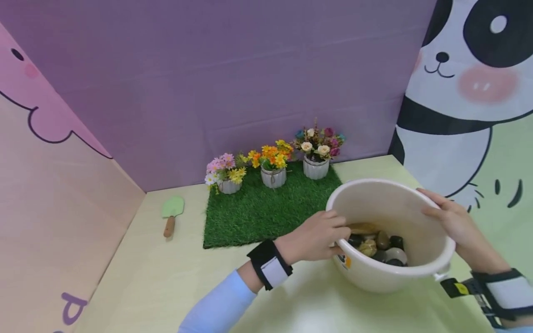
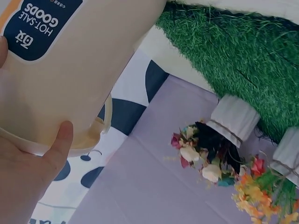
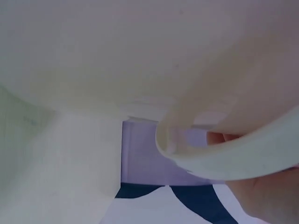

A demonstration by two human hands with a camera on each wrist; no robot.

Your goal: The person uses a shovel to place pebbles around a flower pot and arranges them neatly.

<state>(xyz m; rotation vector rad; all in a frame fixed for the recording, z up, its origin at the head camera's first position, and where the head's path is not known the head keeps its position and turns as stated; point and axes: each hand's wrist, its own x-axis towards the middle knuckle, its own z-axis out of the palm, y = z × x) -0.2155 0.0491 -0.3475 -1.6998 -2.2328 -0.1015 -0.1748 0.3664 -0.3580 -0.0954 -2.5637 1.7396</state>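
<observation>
Purple wall [image 1: 250, 83] rises behind a pale table [image 1: 137, 273]. Left hand [image 1: 316, 235], fingers curled over the rim, grips the left side of a white bucket [image 1: 368, 278]; right hand [image 1: 462, 224] grips the rim's right side. The bucket tilts towards the person at the table's right; whether its base touches the table cannot be told. Stones [image 1: 395, 255] lie inside. Leftward, a grass mat [image 1: 258, 217] bears three flower pots [image 1: 273, 177]. Farther left lies a trowel [image 1: 172, 208].
</observation>
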